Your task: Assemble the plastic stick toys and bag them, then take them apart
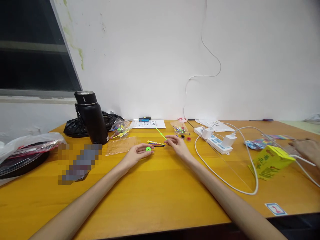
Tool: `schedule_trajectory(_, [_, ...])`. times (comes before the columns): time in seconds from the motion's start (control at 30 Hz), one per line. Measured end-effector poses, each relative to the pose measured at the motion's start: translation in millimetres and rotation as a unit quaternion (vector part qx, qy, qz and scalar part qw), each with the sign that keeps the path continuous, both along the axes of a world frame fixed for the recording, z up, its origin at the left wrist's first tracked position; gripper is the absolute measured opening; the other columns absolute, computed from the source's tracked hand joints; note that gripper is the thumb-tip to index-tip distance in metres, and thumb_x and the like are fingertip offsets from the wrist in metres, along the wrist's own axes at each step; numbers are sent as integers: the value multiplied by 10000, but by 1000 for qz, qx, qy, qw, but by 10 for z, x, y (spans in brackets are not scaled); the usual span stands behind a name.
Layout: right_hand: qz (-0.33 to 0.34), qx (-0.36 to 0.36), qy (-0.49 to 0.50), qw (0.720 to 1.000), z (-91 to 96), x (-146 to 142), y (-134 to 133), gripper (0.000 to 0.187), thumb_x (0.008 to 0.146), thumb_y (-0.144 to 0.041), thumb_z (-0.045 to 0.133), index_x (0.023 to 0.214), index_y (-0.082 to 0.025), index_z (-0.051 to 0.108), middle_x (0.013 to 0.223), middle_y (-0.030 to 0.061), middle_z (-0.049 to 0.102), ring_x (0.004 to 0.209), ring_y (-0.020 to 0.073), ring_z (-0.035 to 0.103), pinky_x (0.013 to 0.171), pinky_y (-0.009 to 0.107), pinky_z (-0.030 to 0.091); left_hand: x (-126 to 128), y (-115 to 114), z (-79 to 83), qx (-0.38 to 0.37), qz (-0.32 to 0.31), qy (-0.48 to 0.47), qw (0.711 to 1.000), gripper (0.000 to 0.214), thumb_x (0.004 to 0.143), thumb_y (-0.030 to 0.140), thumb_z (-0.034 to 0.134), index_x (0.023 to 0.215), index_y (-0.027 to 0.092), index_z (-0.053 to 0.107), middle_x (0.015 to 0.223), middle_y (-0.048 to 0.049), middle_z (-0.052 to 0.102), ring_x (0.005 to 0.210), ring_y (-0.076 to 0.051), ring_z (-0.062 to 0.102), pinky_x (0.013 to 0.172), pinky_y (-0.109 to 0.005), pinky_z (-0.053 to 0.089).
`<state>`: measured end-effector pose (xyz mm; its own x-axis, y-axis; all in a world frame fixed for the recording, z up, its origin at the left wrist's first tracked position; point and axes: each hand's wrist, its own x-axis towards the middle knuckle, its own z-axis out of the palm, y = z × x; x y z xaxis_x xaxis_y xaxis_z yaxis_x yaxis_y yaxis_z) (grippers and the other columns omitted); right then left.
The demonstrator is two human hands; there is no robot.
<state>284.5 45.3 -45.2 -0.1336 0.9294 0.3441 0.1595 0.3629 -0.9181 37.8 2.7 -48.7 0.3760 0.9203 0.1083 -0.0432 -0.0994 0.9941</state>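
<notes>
Centre of frame, on the orange table (160, 200): left hand (136, 154) palm up, fingers loosely curled, pinching a small green disc (148, 149) at the fingertips. Right hand (176, 144) just beside it, fingers closed narrowly on the lower end of a thin green stick (161, 134) slanting up and left. Between the two hands, a short bundle of coloured sticks (156, 143), held or merely resting on the table: cannot tell.

Handling, as judged: disc and sticks very light, thin plastic, stiff but likely to bend or snap under pressure; smooth, easily dropped. Best taken by fingertip pinch, stick near its end, disc at its rim.

Upper centre: clear bags of coloured parts (120, 128), printed sheet (149, 124); text too small to read. Left: black flask (92, 116), no legible brand. Right: white power strip (215, 139) with chargers and cable; yellow carton (271, 161) bearing green characters, not legible. Another person's hand (306, 149) at far right edge.
</notes>
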Motion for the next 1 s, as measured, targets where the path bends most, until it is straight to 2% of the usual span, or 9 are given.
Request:
schedule_trajectory(0.17, [74, 3, -9, 997, 128, -113, -186, 318, 835, -428, 701, 1022, -171, 675, 971, 92, 767, 959, 230, 730, 925, 380, 546, -22, 7, -26, -25, -21, -67, 997, 509, 816, 406, 774, 1253, 178, 647, 1341, -139, 658, 1172, -262, 670, 1117, -440, 443])
schedule_trajectory(0.33, [142, 23, -67, 987, 160, -186, -315, 281, 862, -421, 696, 985, -170, 725, 1013, 85, 759, 940, 217, 718, 888, 350, 547, -22, -9, -17, -48, -23, -88, 995, 494, 802, 377, 796, 1236, 192, 647, 1260, -133, 706, 1120, -268, 694, 1040, -438, 511])
schedule_trajectory(0.57, [116, 44, -143, 982, 143, -214, -351, 193, 881, -354, 679, 954, -185, 740, 961, 61, 771, 878, 211, 717, 806, 329, 543, -15, -18, 28, 14, -7, -35, 999, 448, 792, 351, 796, 1197, 194, 686, 1240, -114, 718, 1123, -263, 689, 1066, -408, 476])
schedule_trajectory(0.8, [99, 75, -173, 977, 174, -231, -388, 151, 897, -287, 647, 967, -188, 736, 957, 48, 771, 860, 195, 705, 787, 318, 530, -15, -39, 55, 23, -1, -26, 999, 420, 775, 337, 797, 1162, 210, 695, 1328, -112, 669, 1141, -279, 678, 1064, -441, 472])
schedule_trajectory(1.0, [93, 95, -171, 976, 136, -205, -347, 124, 895, -258, 644, 951, -186, 728, 919, 40, 769, 828, 183, 703, 787, 307, 539, -2, -49, 64, -2, -8, -53, 999, 445, 744, 337, 825, 1144, 200, 686, 1393, -122, 617, 1136, -282, 679, 1045, -451, 501])
